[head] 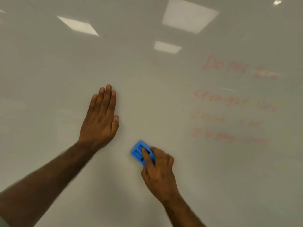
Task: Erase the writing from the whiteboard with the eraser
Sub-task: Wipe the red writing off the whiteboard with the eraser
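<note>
- Big white board [49, 71] across the whole view, shiny, with bright squares of light [188, 14] mirrored near the top.
- Bare left arm [45, 181] coming in from the bottom left corner, slanting up toward the middle.
- Left hand [100, 118] flat on the board, left of the middle.
- Open, with four fingers [106, 99] straight and close together, pointing up.
- Thumb [116, 122] tucked beside the palm on the right side.
- Nothing in that hand, just the palm side facing the board.
- Blue eraser [139, 152] low down, a little right of the left hand and below it, apart from it.
- Lying against the board, tilted, with one corner up.
- Dark slots in the eraser's back.
- Right hand [159, 172] closed on the eraser from the lower right.
- One finger [146, 157] laid over the eraser's back, the others curled around its right edge.
- Right arm [182, 213] going down to the bottom edge.
- Bare board around the eraser, with no marks close by.
- Red writing [229, 102] far to the right, well apart from the eraser.
- Faint and blurry, in a few rows, one row higher up and three more below.
- Too fuzzy to read all the words.
</note>
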Available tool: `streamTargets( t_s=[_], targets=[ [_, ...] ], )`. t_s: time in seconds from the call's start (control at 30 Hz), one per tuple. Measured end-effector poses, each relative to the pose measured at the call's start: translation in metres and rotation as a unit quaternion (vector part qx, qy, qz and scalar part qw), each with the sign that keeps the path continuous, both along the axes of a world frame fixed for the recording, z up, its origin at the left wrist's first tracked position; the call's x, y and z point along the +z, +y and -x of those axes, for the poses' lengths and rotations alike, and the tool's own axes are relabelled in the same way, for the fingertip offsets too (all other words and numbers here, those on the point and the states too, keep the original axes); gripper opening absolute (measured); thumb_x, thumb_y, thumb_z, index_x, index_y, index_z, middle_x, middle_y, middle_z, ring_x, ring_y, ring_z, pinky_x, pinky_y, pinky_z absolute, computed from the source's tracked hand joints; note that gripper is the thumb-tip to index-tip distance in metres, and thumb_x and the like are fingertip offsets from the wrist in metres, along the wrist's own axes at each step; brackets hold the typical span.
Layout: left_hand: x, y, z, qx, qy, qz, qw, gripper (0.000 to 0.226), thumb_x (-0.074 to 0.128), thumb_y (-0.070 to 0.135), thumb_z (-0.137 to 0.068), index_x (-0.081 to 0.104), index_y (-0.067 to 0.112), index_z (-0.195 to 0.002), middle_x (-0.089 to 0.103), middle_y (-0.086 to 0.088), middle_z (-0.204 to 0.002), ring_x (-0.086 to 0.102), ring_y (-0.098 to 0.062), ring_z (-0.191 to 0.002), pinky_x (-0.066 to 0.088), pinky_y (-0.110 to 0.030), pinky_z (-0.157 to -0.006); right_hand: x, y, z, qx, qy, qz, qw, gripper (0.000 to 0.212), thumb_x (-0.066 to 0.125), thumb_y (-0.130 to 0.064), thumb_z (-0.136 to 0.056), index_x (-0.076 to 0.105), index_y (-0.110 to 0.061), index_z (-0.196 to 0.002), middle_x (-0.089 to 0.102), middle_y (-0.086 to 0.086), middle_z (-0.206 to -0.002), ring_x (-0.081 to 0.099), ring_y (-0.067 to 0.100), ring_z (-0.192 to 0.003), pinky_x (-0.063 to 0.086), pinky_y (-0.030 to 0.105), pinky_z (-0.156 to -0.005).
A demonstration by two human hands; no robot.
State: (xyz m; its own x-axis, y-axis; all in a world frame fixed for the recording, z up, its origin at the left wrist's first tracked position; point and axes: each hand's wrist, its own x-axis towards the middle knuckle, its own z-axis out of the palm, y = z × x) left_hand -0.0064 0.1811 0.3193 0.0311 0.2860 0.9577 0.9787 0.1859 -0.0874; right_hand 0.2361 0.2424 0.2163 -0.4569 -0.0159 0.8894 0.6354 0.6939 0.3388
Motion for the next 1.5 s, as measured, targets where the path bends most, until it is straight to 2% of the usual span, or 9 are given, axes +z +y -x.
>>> streamTargets(
  t_s=[0.33, 0.47, 0.6, 0.7, 0.8, 1.0, 1.17, 1.4, 1.5],
  targets=[
    [0.003, 0.0, -0.002, 0.009, 0.009, -0.007, 1.0, 0.072, 0.028, 0.029, -0.103, 0.007, 0.001, -0.166, 0.002, -0.018, -0.175, -0.001, -0.031, -0.164, -0.002, -0.042, -0.134, 0.201, 0.012, 0.001, -0.006, 0.134, 0.031, 0.99, 0.057, 0.065, -0.017, -0.086, 0.052, -0.004, -0.14, 0.048, 0.026, -0.136, 0.049, 0.044, -0.118, 0.043, 0.052, -0.089],
    [0.0, 0.0, 0.0, 0.002, 0.006, -0.005, 1.0, 0.072, 0.029, 0.027, -0.103, 0.004, 0.003, -0.166, 0.0, -0.016, -0.175, -0.003, -0.029, -0.164, -0.002, -0.042, -0.133, 0.145, 0.018, 0.003, -0.003, 0.087, 0.006, 0.996, 0.058, 0.063, -0.019, -0.086, 0.051, -0.008, -0.141, 0.05, 0.023, -0.136, 0.047, 0.04, -0.118, 0.04, 0.048, -0.09],
    [-0.001, 0.001, 0.001, -0.004, 0.003, -0.005, 1.0, 0.074, 0.031, 0.027, -0.102, 0.002, 0.004, -0.166, -0.002, -0.015, -0.176, -0.007, -0.027, -0.163, -0.003, -0.042, -0.133, -0.018, 0.004, -0.006, 0.001, 0.006, 0.042, 0.999, 0.037, 0.058, -0.025, -0.099, 0.053, -0.022, -0.136, 0.062, 0.005, -0.127, 0.063, 0.023, -0.109, 0.051, 0.034, -0.085],
    [-0.001, 0.001, 0.001, -0.003, 0.001, -0.004, 1.0, 0.074, 0.03, 0.027, -0.102, 0.002, 0.003, -0.166, -0.003, -0.015, -0.176, -0.008, -0.027, -0.163, -0.003, -0.043, -0.133, -0.1, 0.008, -0.022, 0.02, -0.129, 0.037, 0.991, 0.044, 0.046, -0.007, -0.101, 0.046, -0.012, -0.144, 0.043, 0.02, -0.142, 0.053, 0.036, -0.121, 0.046, 0.049, -0.089],
    [-0.001, 0.002, 0.002, -0.004, 0.002, 0.0, 1.0, 0.074, 0.03, 0.027, -0.102, 0.001, 0.003, -0.166, -0.003, -0.016, -0.176, -0.006, -0.029, -0.164, -0.002, -0.044, -0.134, -0.088, 0.016, -0.036, -0.047, 0.005, 0.091, 0.995, 0.038, 0.04, -0.026, -0.106, 0.046, -0.037, -0.142, 0.046, 0.009, -0.14, 0.052, 0.028, -0.119, 0.05, 0.044, -0.091],
    [-0.002, 0.001, 0.0, -0.002, -0.004, 0.007, 1.0, 0.074, 0.03, 0.027, -0.102, 0.0, 0.003, -0.166, -0.004, -0.016, -0.176, -0.005, -0.03, -0.164, -0.001, -0.045, -0.134, -0.068, 0.013, -0.025, -0.014, 0.239, 0.193, 0.951, 0.057, 0.063, -0.015, -0.094, 0.039, -0.012, -0.146, 0.039, 0.018, -0.139, 0.047, 0.035, -0.119, 0.048, 0.047, -0.095],
    [-0.002, 0.002, 0.002, -0.008, -0.001, 0.005, 1.0, 0.074, 0.028, 0.029, -0.102, 0.002, 0.003, -0.166, -0.005, -0.014, -0.176, -0.007, -0.028, -0.164, -0.004, -0.041, -0.133, -0.061, -0.003, 0.014, 0.056, 0.102, 0.185, 0.976, 0.049, 0.05, -0.023, -0.1, 0.04, -0.023, -0.147, 0.038, 0.009, -0.143, 0.048, 0.026, -0.123, 0.052, 0.046, -0.092],
    [-0.002, 0.002, 0.002, -0.004, 0.009, -0.008, 1.0, 0.071, 0.028, 0.03, -0.104, 0.007, 0.001, -0.166, 0.0, -0.017, -0.176, 0.0, -0.032, -0.164, 0.002, -0.046, -0.134, 0.072, 0.023, -0.001, 0.016, 0.283, 0.135, 0.95, 0.058, 0.054, -0.026, -0.094, 0.038, -0.013, -0.148, 0.038, 0.015, -0.135, 0.045, 0.037, -0.117, 0.04, 0.049, -0.096],
    [-0.003, 0.001, 0.004, -0.01, 0.01, -0.006, 1.0, 0.072, 0.029, 0.03, -0.103, 0.008, 0.002, -0.166, 0.002, -0.017, -0.176, 0.001, -0.031, -0.164, 0.002, -0.044, -0.134, 0.049, 0.006, 0.035, 0.003, 0.169, 0.08, 0.982, 0.054, 0.053, -0.022, -0.092, 0.042, -0.009, -0.144, 0.044, 0.022, -0.135, 0.047, 0.04, -0.114, 0.042, 0.05, -0.094]
  ],
)
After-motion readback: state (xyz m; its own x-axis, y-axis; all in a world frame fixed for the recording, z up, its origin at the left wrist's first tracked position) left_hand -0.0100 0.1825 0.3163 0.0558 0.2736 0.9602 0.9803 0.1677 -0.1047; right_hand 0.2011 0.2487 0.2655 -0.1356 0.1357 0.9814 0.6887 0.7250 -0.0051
